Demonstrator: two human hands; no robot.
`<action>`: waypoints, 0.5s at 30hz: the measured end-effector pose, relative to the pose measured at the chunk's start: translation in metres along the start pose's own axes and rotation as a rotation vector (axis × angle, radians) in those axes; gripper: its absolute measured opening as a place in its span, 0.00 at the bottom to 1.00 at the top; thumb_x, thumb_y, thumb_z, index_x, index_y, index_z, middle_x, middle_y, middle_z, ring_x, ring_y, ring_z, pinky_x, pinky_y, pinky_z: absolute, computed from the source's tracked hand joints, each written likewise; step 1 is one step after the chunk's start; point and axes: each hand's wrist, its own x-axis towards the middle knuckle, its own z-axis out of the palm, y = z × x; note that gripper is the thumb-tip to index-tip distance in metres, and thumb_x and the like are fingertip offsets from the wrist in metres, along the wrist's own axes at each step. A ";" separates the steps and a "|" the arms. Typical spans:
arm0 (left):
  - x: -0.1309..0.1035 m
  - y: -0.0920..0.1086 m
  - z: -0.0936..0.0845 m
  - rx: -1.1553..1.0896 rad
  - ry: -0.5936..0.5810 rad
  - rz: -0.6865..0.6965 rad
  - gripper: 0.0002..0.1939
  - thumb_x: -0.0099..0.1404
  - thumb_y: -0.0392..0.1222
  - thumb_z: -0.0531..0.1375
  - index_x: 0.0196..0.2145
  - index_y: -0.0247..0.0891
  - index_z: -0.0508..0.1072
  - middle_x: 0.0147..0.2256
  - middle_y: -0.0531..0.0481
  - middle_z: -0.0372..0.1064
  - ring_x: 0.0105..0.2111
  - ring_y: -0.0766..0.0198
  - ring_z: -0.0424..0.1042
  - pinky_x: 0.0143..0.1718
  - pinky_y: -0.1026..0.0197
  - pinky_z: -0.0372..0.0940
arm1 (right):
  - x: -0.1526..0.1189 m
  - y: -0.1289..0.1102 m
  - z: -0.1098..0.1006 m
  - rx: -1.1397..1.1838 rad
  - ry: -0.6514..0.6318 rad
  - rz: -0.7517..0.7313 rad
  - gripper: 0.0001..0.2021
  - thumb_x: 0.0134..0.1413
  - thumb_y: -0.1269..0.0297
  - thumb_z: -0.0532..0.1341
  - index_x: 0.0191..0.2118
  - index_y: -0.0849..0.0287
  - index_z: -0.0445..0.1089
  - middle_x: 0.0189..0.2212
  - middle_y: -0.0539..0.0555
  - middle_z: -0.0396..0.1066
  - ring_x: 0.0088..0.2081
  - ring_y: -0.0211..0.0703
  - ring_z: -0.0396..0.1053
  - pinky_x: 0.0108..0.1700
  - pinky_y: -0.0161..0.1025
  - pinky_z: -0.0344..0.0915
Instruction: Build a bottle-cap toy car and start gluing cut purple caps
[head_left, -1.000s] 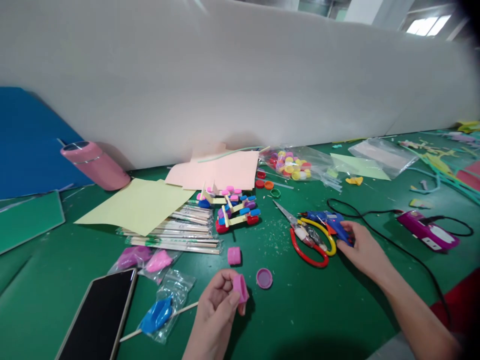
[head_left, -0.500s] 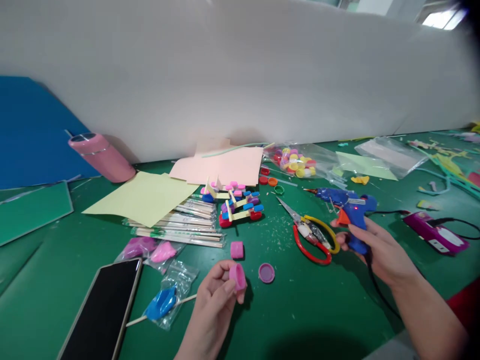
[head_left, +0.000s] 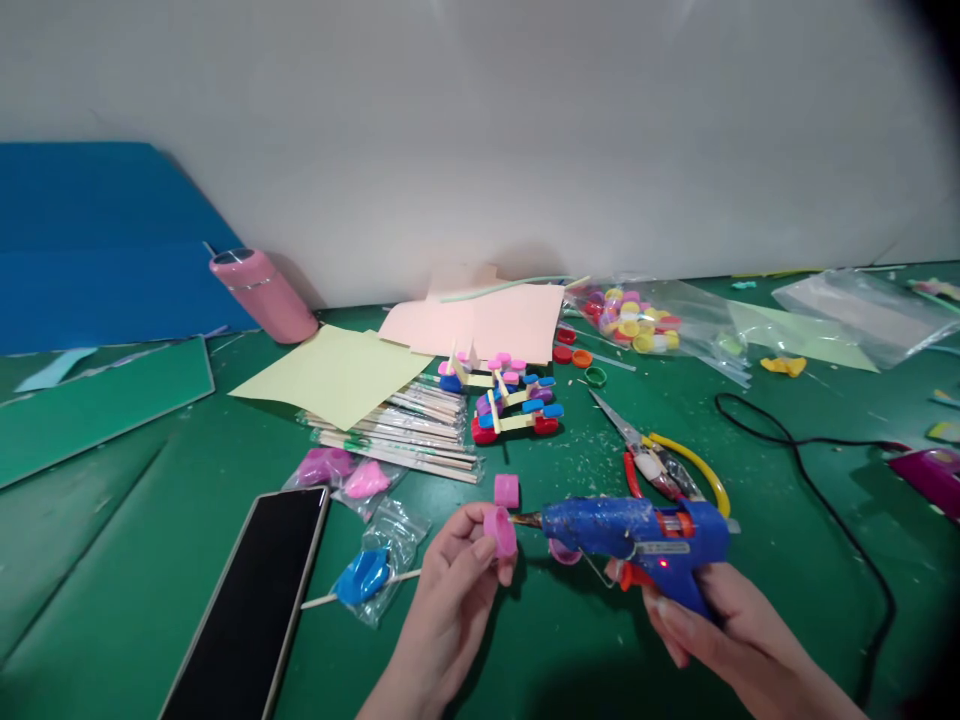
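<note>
Between thumb and fingers, my left hand (head_left: 457, 575) pinches a pink bottle cap (head_left: 500, 532), its open side turned to the right. A blue hot glue gun (head_left: 634, 530) is in my right hand (head_left: 720, 620), with a finger by its orange trigger. Its nozzle tip is at the rim of the cap; whether it touches I cannot tell. Just behind stands a pair of pink caps (head_left: 506, 490) on the green table. Another pink-purple cap (head_left: 564, 552) lies partly hidden under the gun. Scissors (head_left: 652, 455) with red and yellow handles lie behind the gun.
Small models of caps and sticks (head_left: 517, 415) stand mid-table. Bundled wooden sticks (head_left: 405, 430), yellow paper (head_left: 334, 375) and a phone (head_left: 247, 610) lie left, near a pink flask (head_left: 266, 295). A bag of caps (head_left: 637, 320) lies behind. The gun's black cord (head_left: 810, 480) loops at right.
My right hand has brought the glue gun left and nearer, from beside the scissors to the cap in my left hand. The view has turned slightly right.
</note>
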 end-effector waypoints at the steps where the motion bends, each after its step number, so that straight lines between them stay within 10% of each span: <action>1: 0.001 0.000 -0.001 0.002 -0.005 0.005 0.07 0.55 0.39 0.59 0.32 0.35 0.70 0.24 0.53 0.61 0.23 0.71 0.57 0.26 0.66 0.52 | -0.001 0.002 -0.001 -0.001 -0.007 0.009 0.14 0.53 0.51 0.53 0.33 0.56 0.66 0.20 0.49 0.63 0.22 0.38 0.62 0.25 0.35 0.61; 15: 0.003 -0.003 -0.004 0.072 -0.005 0.024 0.08 0.53 0.38 0.61 0.33 0.35 0.69 0.26 0.51 0.60 0.26 0.69 0.57 0.28 0.66 0.54 | -0.001 -0.006 0.007 -0.007 0.012 0.052 0.19 0.51 0.47 0.53 0.39 0.56 0.68 0.21 0.48 0.61 0.21 0.35 0.57 0.23 0.32 0.56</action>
